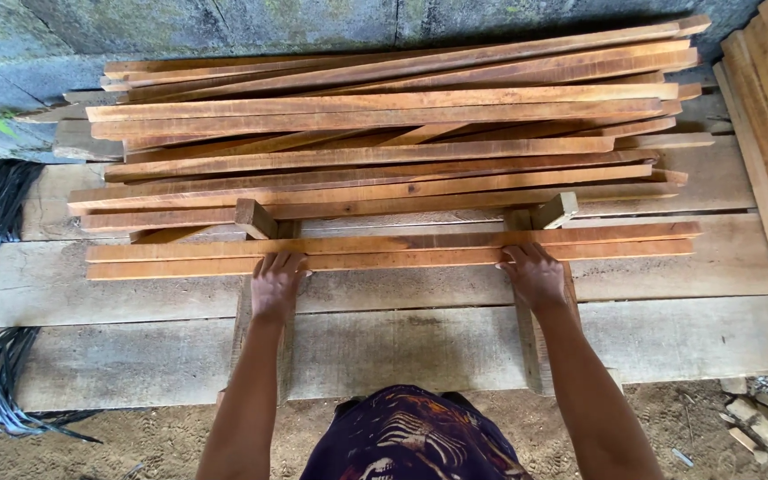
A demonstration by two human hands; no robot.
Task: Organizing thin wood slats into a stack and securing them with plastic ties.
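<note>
Two slats point(384, 252) lie side by side across a pair of wooden rails point(260, 302) on the plank bench point(668, 338), with the left hand point(275, 286) and the right hand point(535, 277) resting fingers flat on the nearer slat, pressing rather than gripping it. Judging by this, the laying-out has barely begun, since the big pile of slats point(384, 133) behind remains unsorted. No box, bin or other container is in view.

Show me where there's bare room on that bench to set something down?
Bare plank lies between the two arms, and more outside the left hand and right hand, toward the bench ends. Behind the two slats under the hands, the slat pile crowds everything.
</note>
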